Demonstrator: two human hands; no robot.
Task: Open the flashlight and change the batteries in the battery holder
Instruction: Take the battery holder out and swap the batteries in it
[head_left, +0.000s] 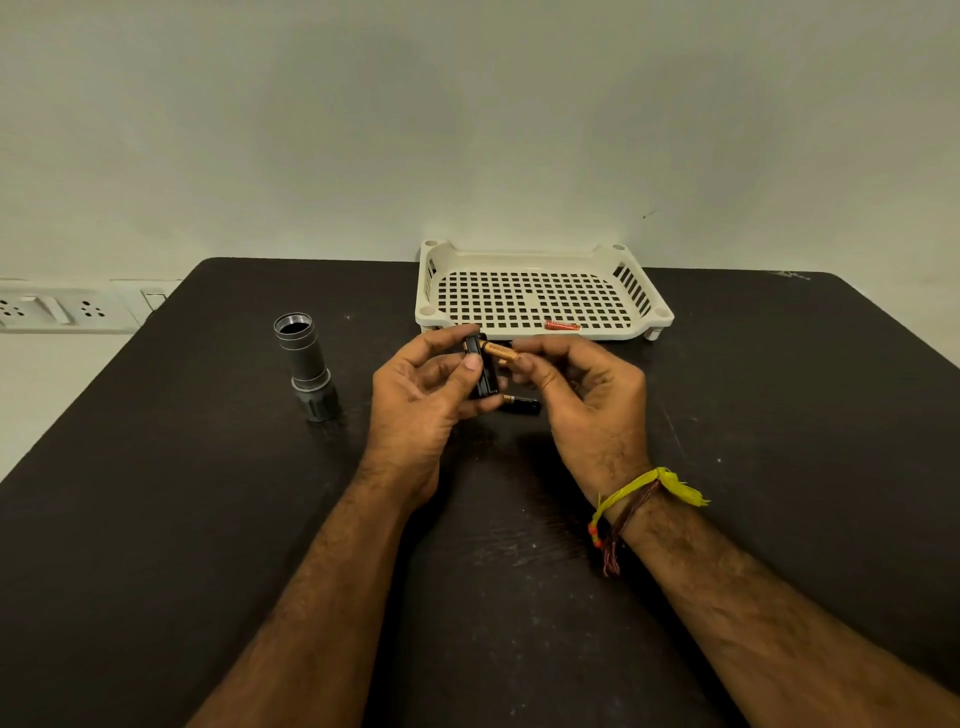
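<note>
My left hand (421, 395) grips the black battery holder (480, 371) upright between thumb and fingers above the table. My right hand (582, 395) pinches an orange battery (501, 353) whose far end touches the top of the holder. A black and gold battery (521, 404) lies on the table under my hands. The grey flashlight body (306, 366) stands on its head at the left with its threaded end open upward. A red battery (562, 326) lies in the white tray (540, 260).
The dark table (208, 493) ends at a pale wall behind the tray. A white power socket strip (67, 309) sits on the wall at the far left. Coloured threads circle my right wrist (639, 499).
</note>
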